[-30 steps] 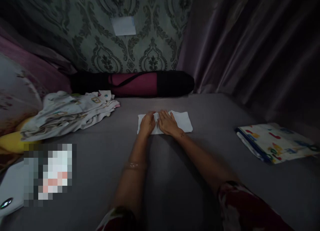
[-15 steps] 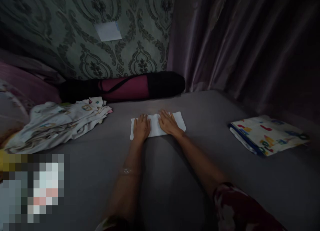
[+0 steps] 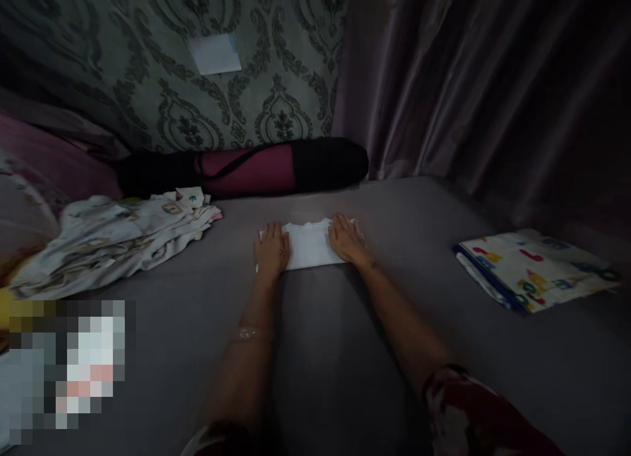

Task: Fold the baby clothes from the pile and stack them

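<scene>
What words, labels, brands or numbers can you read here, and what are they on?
None can be read.
Folded white cloth: no lettering shows.
White sheet on the wallpaper: no legible text.
Folded printed cloth on the right: colourful shapes, too blurred to read as letters.
Heaped printed clothes: prints too small.
Pixelated patch, lower left: contents hidden.

A second ago we had our left hand [image 3: 273,251] and right hand [image 3: 348,240] close together on the white cloth [image 3: 309,247]; we have since spread them to its opposite ends, and its middle now shows bare between them. Our view has swung slightly rightward.
</scene>
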`<state>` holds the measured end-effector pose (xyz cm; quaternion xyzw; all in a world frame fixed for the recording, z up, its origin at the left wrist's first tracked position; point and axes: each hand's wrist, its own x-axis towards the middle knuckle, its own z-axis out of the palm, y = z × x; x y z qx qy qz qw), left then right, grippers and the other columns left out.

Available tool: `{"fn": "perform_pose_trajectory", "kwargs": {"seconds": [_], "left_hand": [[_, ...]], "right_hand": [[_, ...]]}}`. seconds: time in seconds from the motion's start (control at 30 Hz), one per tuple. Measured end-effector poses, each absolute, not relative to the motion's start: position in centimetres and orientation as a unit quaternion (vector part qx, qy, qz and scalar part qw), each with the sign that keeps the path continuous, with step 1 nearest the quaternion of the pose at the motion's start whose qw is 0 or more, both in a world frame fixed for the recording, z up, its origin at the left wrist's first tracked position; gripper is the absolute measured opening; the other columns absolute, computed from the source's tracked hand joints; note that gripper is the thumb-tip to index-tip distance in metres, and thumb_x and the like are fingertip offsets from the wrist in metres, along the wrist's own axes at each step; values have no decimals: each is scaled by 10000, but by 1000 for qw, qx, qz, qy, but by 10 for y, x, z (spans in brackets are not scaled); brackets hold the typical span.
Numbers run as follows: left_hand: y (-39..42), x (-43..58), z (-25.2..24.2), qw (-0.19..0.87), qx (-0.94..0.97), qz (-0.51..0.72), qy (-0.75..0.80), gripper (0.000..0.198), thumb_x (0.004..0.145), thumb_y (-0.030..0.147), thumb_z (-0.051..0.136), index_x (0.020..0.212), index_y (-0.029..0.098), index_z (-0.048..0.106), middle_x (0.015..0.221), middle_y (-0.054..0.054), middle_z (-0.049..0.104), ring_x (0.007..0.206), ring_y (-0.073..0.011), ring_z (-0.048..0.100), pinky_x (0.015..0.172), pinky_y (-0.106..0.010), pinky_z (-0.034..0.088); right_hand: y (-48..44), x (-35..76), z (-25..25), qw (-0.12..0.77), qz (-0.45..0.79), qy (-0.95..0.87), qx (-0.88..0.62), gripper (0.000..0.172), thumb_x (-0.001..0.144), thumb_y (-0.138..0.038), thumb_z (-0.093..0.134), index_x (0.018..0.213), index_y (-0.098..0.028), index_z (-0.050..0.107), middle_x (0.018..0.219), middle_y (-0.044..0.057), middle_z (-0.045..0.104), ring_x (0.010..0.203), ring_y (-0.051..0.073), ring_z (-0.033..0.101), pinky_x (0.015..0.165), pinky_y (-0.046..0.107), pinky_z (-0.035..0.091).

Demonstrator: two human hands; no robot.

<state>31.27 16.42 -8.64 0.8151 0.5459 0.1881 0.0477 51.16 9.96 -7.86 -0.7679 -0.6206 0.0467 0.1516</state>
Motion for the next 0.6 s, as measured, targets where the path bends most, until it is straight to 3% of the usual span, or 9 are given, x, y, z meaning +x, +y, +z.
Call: {"fn": "perform_pose_trajectory", "kwargs": {"seconds": [0.23,0.47,0.6], "left_hand": [[170,306,-91,90,808,144,564,546,969,374,248,1417,120,429,1511,-161,379,1427,-338,262,1141,-566,186],[174,305,-93,100,807,134,566,518,968,360,244,1415,164,418,1513,-142,380,1428,-325,256,1129,-573,206],[185,300,-90,77,820,115,556,463,964,293,275,1381,178,442,1462,-152,444,1367,-300,364,1103,-521,284]], "right_hand": [[99,527,-91,137,34,-599,-788,594,978,-357,208,1460,-37,346,1548,145,308,1443,277,202,1155,461,179],[100,526,-89,141,30,-600,-787,572,976,-336,233,1448,-38,360,1522,136,360,1422,286,236,1141,446,200],[101,529,-81,128,19,-604,-786,498,969,-298,291,1372,-67,469,1424,164,478,1333,296,370,1097,431,255]]}}
